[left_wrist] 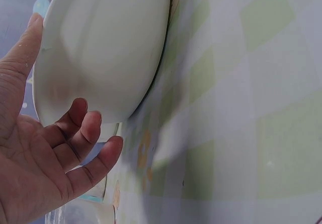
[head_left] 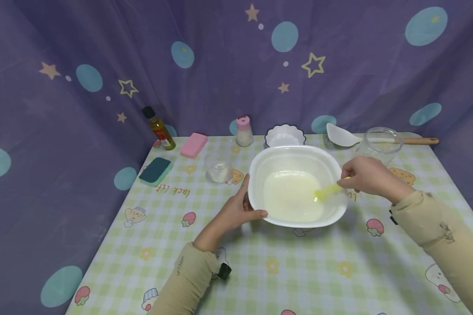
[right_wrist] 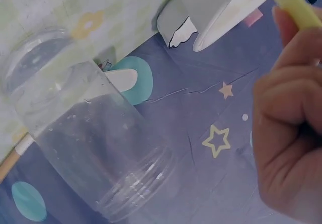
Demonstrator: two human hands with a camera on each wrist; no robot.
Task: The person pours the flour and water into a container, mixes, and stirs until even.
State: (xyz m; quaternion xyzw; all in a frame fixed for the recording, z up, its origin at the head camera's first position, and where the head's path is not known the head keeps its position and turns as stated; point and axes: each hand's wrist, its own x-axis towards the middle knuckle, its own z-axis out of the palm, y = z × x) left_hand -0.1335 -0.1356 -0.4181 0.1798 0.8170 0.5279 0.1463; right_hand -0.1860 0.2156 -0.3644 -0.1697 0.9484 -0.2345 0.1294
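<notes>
A person in beige sleeves worked over a large white bowl (head_left: 297, 187) that sat near the middle of a desk (head_left: 307, 271) covered in a green checked cloth. The left hand (head_left: 236, 210) cupped the bowl's near left rim, thumb along the edge and fingers loosely curved against its outer wall. The right hand (head_left: 368, 175) closed its fingers around the handle of a yellow spatula (head_left: 328, 190), whose blade dipped into the pale, milky liquid (head_left: 293, 194) pooled in the bowl. Just beyond the right hand stood a clear glass jar (head_left: 378, 144), with a white rice paddle (head_left: 343, 136) lying behind it. Farther back were a small scalloped white bowl (head_left: 285, 134), a pink-capped shaker (head_left: 244, 130), a small glass cup (head_left: 218, 166), a pink sponge (head_left: 194, 144), a teal sponge (head_left: 155, 170) and an oil bottle (head_left: 159, 128), all before a purple starred backdrop (head_left: 220, 65).
</notes>
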